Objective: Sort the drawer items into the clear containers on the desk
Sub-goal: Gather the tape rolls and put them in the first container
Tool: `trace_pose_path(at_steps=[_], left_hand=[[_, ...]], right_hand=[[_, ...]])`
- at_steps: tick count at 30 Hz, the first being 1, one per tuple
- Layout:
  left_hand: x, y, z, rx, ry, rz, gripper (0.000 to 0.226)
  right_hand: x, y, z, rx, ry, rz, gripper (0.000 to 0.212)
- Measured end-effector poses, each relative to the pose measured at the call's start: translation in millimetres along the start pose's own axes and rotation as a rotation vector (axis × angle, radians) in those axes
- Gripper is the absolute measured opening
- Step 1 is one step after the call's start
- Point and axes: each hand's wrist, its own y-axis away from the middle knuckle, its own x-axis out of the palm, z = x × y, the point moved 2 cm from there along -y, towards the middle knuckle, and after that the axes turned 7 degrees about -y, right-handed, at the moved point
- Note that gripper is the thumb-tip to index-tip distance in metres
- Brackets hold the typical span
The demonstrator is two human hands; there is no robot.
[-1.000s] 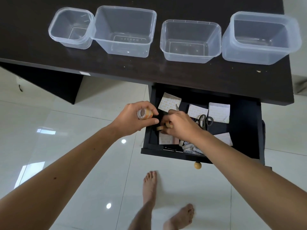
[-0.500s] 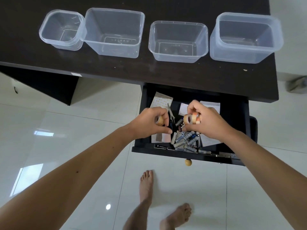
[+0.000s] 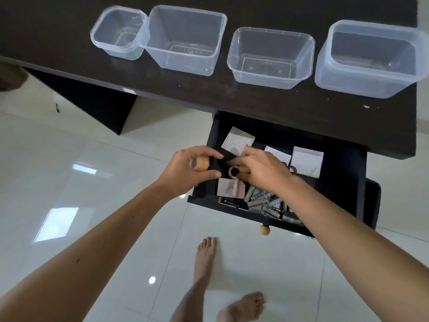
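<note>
A: Nearest, at six o'clock?
B: Bare feet point(image 3: 206, 259) on glossy white floor tiles point(image 3: 92, 228).
A: And the hands?
B: The left hand point(image 3: 185, 173) curls around a small tan tape roll point(image 3: 201, 164) at the open drawer's point(image 3: 343, 196) nine o'clock edge. The right hand point(image 3: 262, 173), over the drawer's middle, grips more tan tape rolls point(image 3: 235, 172).
A: Inside the black drawer?
B: Cylindrical batteries point(image 3: 264, 203) heaped at its six o'clock, flat paper packets point(image 3: 306, 161) toward twelve.
A: Farther up?
B: On the dark desk point(image 3: 278, 101), four clear plastic containers point(image 3: 271, 59) in a row, squarish with rounded corners, nothing inside.
</note>
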Motion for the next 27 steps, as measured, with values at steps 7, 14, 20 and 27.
trace_pose_path(at_steps=[7,14,20,27], left_hand=[[-9,10,22,-0.075,0.094,-0.045,0.035],[-20,8,24,-0.08,0.122,-0.058,0.026],[-31,2,19,-0.08,0.12,-0.054,0.022],[-72,-15,-1,-0.029,0.117,-0.033,0.03]], right_hand=[[-1,-19,6,-0.057,0.166,0.114,0.042],[-5,-28,2,-0.052,0.156,0.212,0.04],[-12,-14,5,-0.025,0.096,0.097,0.028],[-79,-7,45,-0.105,-0.106,-0.107,0.036]])
